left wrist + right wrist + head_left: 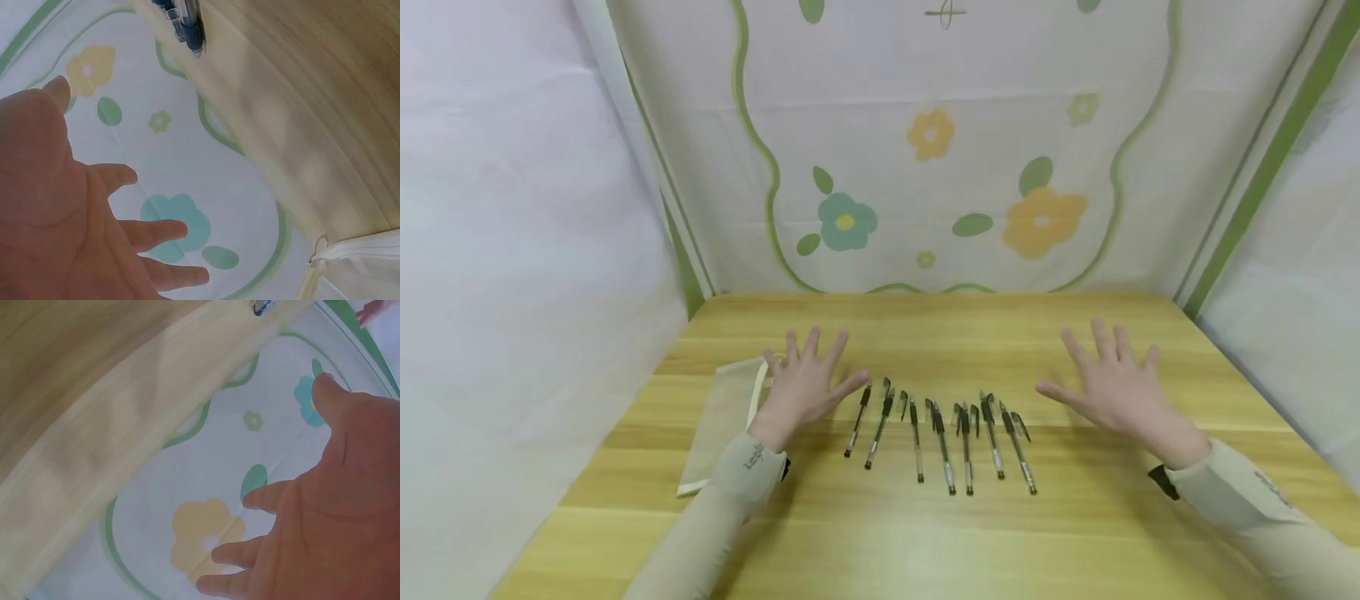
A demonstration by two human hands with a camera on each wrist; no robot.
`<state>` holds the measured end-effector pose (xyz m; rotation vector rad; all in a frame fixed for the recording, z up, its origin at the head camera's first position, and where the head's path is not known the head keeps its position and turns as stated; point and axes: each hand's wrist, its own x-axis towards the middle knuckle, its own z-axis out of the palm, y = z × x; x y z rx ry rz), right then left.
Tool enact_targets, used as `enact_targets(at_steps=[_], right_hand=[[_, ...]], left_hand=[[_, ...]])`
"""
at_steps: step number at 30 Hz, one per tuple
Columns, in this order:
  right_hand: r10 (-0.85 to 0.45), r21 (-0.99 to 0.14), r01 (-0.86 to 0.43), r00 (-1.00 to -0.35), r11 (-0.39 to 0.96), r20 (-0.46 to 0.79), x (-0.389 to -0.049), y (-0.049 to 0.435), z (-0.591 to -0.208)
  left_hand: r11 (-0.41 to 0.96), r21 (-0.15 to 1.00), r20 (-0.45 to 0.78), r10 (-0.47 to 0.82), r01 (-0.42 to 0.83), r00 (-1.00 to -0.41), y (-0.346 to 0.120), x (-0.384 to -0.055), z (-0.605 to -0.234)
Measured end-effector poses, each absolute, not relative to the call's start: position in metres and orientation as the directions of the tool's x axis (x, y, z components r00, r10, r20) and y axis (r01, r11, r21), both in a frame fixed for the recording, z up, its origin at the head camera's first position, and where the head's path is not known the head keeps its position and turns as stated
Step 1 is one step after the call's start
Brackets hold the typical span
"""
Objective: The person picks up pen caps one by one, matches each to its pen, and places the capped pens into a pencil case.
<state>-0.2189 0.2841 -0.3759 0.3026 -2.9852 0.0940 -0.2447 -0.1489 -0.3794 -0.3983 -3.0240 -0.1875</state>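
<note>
The person's left hand [802, 392] and right hand [1118, 390] are spreading their fingers widely, pointing away from the body; neither is gripping anything. Between them, seven slim clear-barrelled plastic pens with black grips [943, 444] are lying side by side in a row, to the right of the left hand and to the left of the right hand. The left hand is sitting nearer: its thumb is reaching just beside the tip of the leftmost pen [858, 421], with contact not determinable, while the right hand is standing apart from the rightmost pen [1018, 448]. The long axes are running roughly near to far, tips pointing away, the outer pens leaning inward at their far ends. Small black plastic caps [903, 406] are lying loose among the tips. A pale beige fabric pouch with white edging [722, 425] is lying left of the row, partly beneath the left hand in the head view. Both beige sleeve cuffs [741, 479] are bearing dark script, not reliably legible; pale marks on several barrels are likewise defying reading.
</note>
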Motion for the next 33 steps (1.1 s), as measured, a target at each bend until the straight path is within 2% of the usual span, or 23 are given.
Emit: enact_targets(at_steps=[4, 8, 12, 14, 17, 22, 29, 33], right_hand=[[-0.262, 0.028, -0.261, -0.949, 0.965, 0.174, -0.220, 0.284, -0.386], [-0.357, 0.101, -0.342, -0.898, 0.934, 0.257, -0.222, 0.282, -0.397], [-0.419, 0.093, -0.412, -0.845, 0.906, 0.332, -0.222, 0.280, -0.399], [-0.433, 0.031, -0.451, -0.832, 0.892, 0.346, -0.222, 0.279, -0.397], [-0.447, -0.125, -0.506, -0.834, 0.853, 0.323, -0.226, 0.276, -0.393], [-0.425, -0.391, -0.504, -0.863, 0.770, 0.275, -0.234, 0.270, -0.389], [-0.415, -0.498, -0.537, -0.843, 0.681, 0.341, -0.236, 0.264, -0.391], [-0.433, -0.578, -0.539, -0.841, 0.613, 0.324, -0.237, 0.258, -0.390]], left_hand=[[0.958, 0.043, 0.149, 0.273, 0.282, -0.950, -0.150, -0.242, -0.379], [0.951, -0.012, 0.219, 0.305, 0.310, -0.927, -0.150, -0.239, -0.379], [0.934, 0.063, 0.207, 0.333, 0.352, -0.920, -0.148, -0.234, -0.381], [0.920, 0.122, 0.200, 0.346, 0.374, -0.917, -0.147, -0.232, -0.383], [0.899, 0.188, 0.205, 0.358, 0.396, -0.911, -0.145, -0.229, -0.385], [0.868, 0.298, 0.238, 0.336, 0.397, -0.912, -0.144, -0.227, -0.386], [0.738, 0.563, 0.234, 0.289, 0.372, -0.928, -0.145, -0.231, -0.389], [0.649, 0.683, 0.173, 0.303, 0.336, -0.937, -0.149, -0.237, -0.393]])
